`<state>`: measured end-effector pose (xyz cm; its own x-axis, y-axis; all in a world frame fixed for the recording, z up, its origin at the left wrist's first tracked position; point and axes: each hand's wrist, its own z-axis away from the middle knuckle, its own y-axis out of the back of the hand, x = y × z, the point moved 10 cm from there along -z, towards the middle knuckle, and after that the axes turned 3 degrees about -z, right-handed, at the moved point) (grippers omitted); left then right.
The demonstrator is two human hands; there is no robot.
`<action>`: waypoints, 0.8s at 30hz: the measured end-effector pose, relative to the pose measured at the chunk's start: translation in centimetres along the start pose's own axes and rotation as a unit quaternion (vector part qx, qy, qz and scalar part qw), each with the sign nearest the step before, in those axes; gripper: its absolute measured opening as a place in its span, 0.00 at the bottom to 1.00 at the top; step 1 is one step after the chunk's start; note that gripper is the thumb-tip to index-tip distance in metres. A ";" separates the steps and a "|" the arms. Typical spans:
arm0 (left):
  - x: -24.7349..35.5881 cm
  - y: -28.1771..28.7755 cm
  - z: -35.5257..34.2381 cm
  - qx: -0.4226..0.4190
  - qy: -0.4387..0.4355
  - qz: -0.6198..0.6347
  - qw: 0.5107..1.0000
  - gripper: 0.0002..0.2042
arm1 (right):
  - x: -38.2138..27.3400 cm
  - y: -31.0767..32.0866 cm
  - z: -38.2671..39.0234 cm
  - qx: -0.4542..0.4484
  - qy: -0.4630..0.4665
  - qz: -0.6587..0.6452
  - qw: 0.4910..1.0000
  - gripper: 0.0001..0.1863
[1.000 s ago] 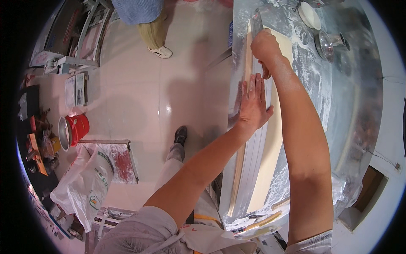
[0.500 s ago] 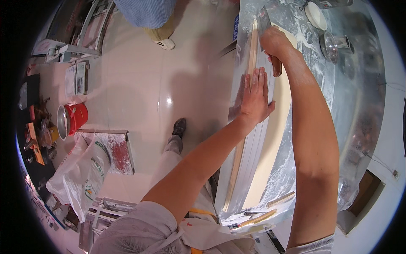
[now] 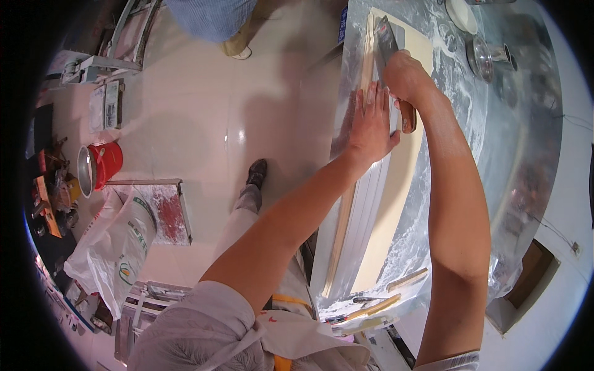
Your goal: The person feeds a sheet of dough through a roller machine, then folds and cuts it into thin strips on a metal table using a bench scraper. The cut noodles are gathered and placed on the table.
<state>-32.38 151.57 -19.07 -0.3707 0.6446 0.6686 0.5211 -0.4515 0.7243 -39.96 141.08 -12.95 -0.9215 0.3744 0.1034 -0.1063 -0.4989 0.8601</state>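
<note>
floured table (image 3: 455,68) — hands (image 3: 370,127) touch knife (image 3: 386,44) and bar (image 3: 369,207).

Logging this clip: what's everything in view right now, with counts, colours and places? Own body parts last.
Dough sheet: 1, cream, along the table
Ridged bar: 1, grey, lying along the dough sheet
Narrow strip: 1, cream, left of the bar
Knife: 1, grey blade, brown handle, over the bar
Table: 1, grey, flour-dusted, right
Bowls: 2, one white, one silvery, table's far end
Bucket: 1, red, floor left
Bag: 1, white, lower left
Board: 1, red, white-dusted, beside the bag
Other person: 1, blue top, upper left
Far-left clutter: too jumbled to count
Left hand: 1, bare, flat on the bar
Right hand: 1, bare, holding the knife
</note>
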 end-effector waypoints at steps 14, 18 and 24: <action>2.5 -0.5 2.6 0.019 -0.058 -0.042 0.997 0.40 | 2.3 -5.5 1.2 -0.155 0.041 0.203 0.966 0.13; 4.2 -2.1 8.8 -0.020 -0.135 -0.074 0.988 0.35 | 5.9 -10.3 -1.4 -0.334 -0.063 -0.029 0.940 0.18; 8.1 -2.4 23.1 -0.162 -0.278 -0.078 0.944 0.35 | 2.1 -4.8 1.2 -0.198 -0.074 -0.157 0.965 0.16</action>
<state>-18.82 172.13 -19.27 0.0837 0.9025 0.4224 0.1978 -0.4305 0.8807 -40.90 145.20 -16.28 -0.7606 0.6482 -0.0362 -0.5327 -0.5914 0.6054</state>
